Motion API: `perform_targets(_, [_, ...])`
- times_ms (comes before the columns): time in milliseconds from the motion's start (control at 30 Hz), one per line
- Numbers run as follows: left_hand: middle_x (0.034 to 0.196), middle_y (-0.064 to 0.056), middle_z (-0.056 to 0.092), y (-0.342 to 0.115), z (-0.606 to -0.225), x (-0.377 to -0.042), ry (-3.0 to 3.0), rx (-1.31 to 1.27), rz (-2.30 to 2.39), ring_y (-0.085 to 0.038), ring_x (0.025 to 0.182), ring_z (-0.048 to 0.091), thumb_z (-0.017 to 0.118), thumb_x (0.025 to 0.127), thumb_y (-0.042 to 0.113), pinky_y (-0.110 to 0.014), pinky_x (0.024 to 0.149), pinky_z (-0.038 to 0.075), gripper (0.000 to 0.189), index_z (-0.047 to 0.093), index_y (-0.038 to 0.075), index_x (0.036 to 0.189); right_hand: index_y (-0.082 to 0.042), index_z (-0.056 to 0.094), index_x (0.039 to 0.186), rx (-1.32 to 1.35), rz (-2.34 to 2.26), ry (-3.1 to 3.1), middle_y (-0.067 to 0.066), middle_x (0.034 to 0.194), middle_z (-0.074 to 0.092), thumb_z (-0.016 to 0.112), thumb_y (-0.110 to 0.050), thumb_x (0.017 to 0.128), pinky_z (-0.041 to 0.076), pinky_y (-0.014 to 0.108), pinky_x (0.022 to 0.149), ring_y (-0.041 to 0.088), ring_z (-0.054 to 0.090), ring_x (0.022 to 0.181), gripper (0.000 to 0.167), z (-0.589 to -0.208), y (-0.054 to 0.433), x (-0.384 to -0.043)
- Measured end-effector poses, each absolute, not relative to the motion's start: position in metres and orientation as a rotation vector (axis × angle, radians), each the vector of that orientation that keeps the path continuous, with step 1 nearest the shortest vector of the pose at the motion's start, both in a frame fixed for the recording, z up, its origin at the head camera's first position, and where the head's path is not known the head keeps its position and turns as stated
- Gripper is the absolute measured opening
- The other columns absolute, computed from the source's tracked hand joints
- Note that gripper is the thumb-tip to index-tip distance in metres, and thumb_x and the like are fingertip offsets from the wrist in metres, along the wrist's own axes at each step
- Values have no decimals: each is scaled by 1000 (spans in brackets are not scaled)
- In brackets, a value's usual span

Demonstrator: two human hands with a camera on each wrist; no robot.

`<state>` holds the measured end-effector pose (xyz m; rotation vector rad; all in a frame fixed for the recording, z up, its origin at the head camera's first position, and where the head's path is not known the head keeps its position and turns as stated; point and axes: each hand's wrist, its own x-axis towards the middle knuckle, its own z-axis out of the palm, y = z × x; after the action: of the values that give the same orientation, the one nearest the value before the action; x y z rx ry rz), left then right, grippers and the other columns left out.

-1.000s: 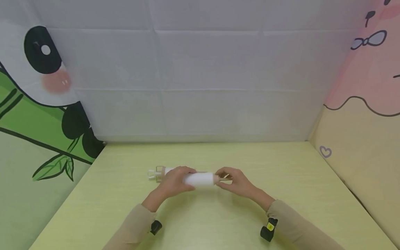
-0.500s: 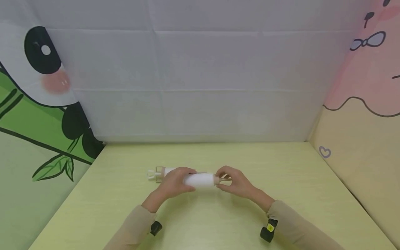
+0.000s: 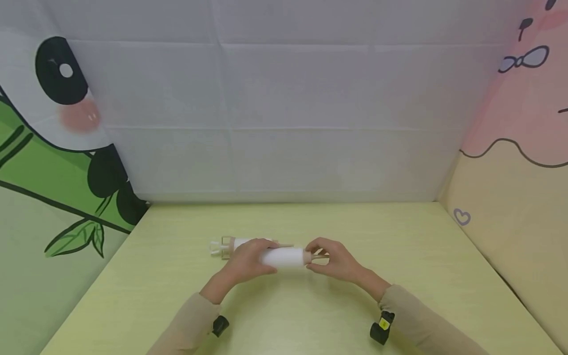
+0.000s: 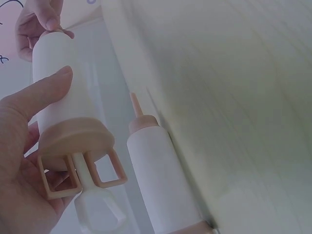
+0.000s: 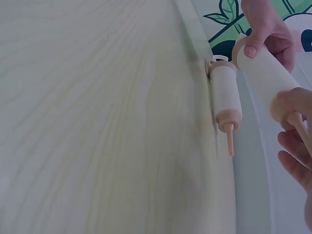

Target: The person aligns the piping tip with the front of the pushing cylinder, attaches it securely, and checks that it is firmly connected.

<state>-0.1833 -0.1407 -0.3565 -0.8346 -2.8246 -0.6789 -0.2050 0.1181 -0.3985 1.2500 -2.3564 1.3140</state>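
Observation:
My left hand (image 3: 250, 259) grips a piping syringe by its white barrel (image 3: 286, 257), which lies level above the table. Thumb and fingertips of my right hand (image 3: 335, 259) pinch the beige collar at the syringe's nozzle end, and the thin nozzle (image 5: 298, 124) points back under that palm. At the other end the left wrist view shows beige finger loops (image 4: 61, 178) and a pale plunger handle (image 4: 100, 209). Behind it, a second piping syringe (image 5: 226, 92) of the same kind rests on the table, its beige nozzle (image 4: 136, 105) bare, touched by neither hand.
A pale yellow-green table (image 3: 293, 315) spreads under both hands. Its back edge meets a white sheet wall (image 3: 288, 148). Printed panels stand at the left (image 3: 80, 207) and right (image 3: 510, 197).
Almost nothing differs. Both hands keep their hold on the syringe, with only tiny shifts at the nozzle end; the second syringe lies where it was.

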Motion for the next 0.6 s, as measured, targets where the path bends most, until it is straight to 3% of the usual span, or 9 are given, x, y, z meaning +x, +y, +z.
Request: perform_targets(600, [106,-5,65,-138,-358,-180,-2755,-865,-624,-22,93,60,83,63,24,-36,76,50,48,64,10,105,-5,63,98,1271,1528,-2290,8,94,65,71,-4,76,53,27,70,16,64,82,23,-397,120,-205])
